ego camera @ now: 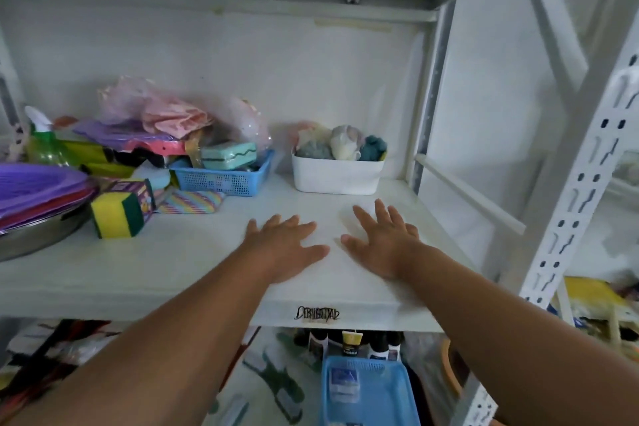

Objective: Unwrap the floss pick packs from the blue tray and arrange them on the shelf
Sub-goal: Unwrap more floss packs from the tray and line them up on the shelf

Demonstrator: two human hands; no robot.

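Both hands flat on the shelf [193, 252] at frame centre, fingers spread, holding nothing: left hand [287, 245], right hand [383, 242], near each other, not touching. Blue tray [387, 394] at bottom centre, below the shelf, one pack [344, 384] in it. White bin [337, 175] behind the hands.

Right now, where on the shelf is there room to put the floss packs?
The bare patch of shelf runs along the front, from the yellow sponge across to the right post, under both flat hands: left hand, right hand. There is also room before the white bin. The left back, around the blue basket, is crowded.
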